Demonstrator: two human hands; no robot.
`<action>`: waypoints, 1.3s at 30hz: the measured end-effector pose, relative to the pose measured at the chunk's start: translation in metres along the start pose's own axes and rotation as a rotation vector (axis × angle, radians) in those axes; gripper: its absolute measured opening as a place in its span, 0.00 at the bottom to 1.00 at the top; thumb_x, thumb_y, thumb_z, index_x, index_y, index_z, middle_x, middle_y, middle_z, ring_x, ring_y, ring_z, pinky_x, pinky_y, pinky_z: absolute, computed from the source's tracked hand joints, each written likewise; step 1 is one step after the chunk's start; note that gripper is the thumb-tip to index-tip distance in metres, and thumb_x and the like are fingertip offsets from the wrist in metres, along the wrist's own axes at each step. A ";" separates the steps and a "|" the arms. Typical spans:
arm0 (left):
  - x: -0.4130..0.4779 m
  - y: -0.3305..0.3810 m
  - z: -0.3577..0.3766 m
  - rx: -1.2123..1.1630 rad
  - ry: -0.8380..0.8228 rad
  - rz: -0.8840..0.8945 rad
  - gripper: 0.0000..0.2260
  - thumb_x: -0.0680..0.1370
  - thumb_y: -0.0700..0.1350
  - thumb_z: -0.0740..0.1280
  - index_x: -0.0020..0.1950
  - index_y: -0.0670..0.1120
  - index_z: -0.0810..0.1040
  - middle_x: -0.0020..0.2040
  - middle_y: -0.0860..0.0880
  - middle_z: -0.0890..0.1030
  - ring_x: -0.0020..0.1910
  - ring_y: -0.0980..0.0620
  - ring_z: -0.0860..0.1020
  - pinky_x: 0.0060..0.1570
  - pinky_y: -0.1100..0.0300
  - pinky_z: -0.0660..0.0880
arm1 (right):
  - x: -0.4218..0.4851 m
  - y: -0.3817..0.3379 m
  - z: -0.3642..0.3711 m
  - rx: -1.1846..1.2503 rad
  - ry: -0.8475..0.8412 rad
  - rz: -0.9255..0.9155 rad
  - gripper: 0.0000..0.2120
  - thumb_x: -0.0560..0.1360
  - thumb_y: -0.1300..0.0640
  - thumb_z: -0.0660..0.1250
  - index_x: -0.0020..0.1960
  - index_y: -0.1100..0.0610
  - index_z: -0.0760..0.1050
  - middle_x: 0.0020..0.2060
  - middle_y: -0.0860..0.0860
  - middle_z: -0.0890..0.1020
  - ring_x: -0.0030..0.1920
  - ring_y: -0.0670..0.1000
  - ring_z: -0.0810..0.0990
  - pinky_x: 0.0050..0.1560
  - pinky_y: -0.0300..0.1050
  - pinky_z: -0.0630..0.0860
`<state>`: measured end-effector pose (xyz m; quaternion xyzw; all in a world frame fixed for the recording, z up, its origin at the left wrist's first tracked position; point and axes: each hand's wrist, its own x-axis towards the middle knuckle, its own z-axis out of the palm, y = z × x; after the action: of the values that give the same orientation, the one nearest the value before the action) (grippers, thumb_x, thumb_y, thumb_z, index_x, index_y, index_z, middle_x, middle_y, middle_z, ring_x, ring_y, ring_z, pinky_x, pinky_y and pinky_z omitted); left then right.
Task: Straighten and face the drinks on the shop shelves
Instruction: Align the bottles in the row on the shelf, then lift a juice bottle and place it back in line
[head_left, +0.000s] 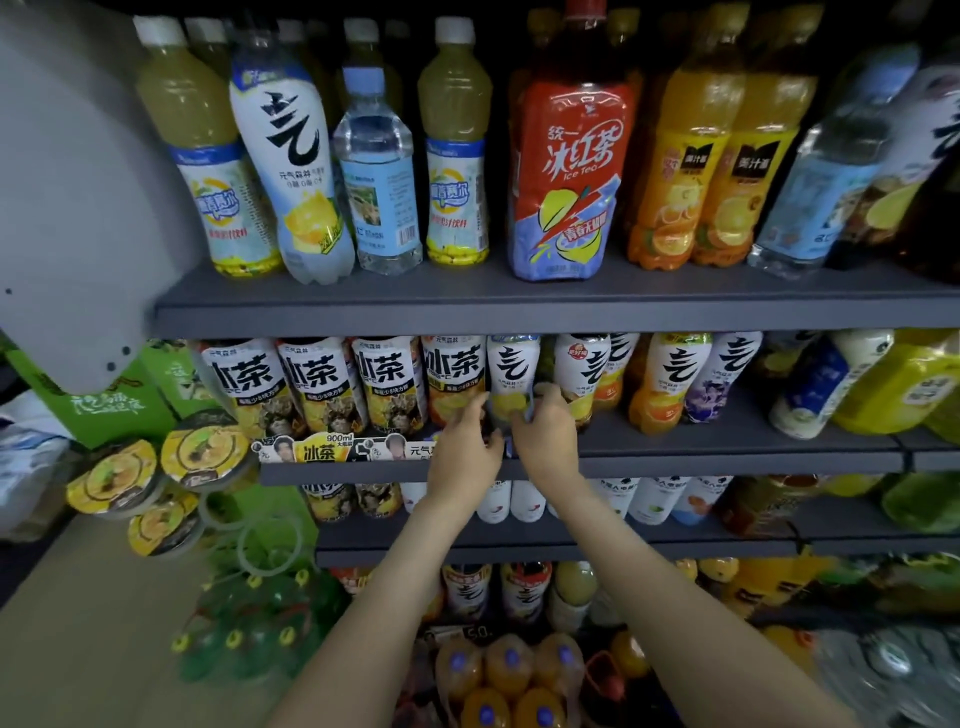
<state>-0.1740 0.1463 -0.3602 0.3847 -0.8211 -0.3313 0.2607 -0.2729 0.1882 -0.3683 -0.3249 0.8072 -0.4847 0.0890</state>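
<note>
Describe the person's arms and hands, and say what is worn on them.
The left arm and right arm are bare down to the picture's lower edge; no sleeve shows. The left hand and right hand wear no gloves, and neither wrist carries a watch or band. Rings: too small to tell.

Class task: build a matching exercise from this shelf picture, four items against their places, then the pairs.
1 red ice tea bottle
2 white lemon bottle
3 clear water bottle
4 yellow-lidded cups

A left of the second shelf
B top shelf, beside orange juice bottles
C second shelf, held by left hand and right hand
D top shelf, left of yellow-green bottle

Pairs: 1-B, 2-C, 3-D, 4-A
</note>
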 end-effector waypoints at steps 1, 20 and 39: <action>-0.002 0.007 -0.004 -0.016 -0.032 -0.030 0.19 0.78 0.42 0.63 0.68 0.48 0.68 0.60 0.44 0.76 0.54 0.45 0.77 0.50 0.56 0.74 | -0.006 -0.002 -0.011 0.000 -0.007 -0.008 0.15 0.74 0.62 0.67 0.59 0.65 0.70 0.51 0.61 0.79 0.50 0.60 0.78 0.39 0.39 0.68; -0.015 0.345 -0.019 -0.020 -0.078 0.320 0.10 0.78 0.47 0.64 0.59 0.49 0.75 0.50 0.53 0.79 0.47 0.56 0.77 0.43 0.67 0.71 | 0.014 -0.086 -0.389 -0.056 0.125 -0.402 0.12 0.75 0.57 0.67 0.58 0.58 0.73 0.48 0.50 0.77 0.47 0.47 0.76 0.49 0.39 0.74; 0.039 0.641 0.158 -0.491 -0.220 0.430 0.07 0.78 0.46 0.66 0.56 0.50 0.75 0.48 0.51 0.80 0.47 0.53 0.81 0.54 0.51 0.78 | 0.103 0.015 -0.704 0.558 0.342 -0.189 0.11 0.76 0.60 0.68 0.58 0.59 0.74 0.48 0.56 0.78 0.47 0.54 0.81 0.46 0.54 0.82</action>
<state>-0.5987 0.4796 0.0222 0.0907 -0.8022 -0.4962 0.3193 -0.6817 0.6401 -0.0016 -0.2756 0.6128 -0.7406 -0.0075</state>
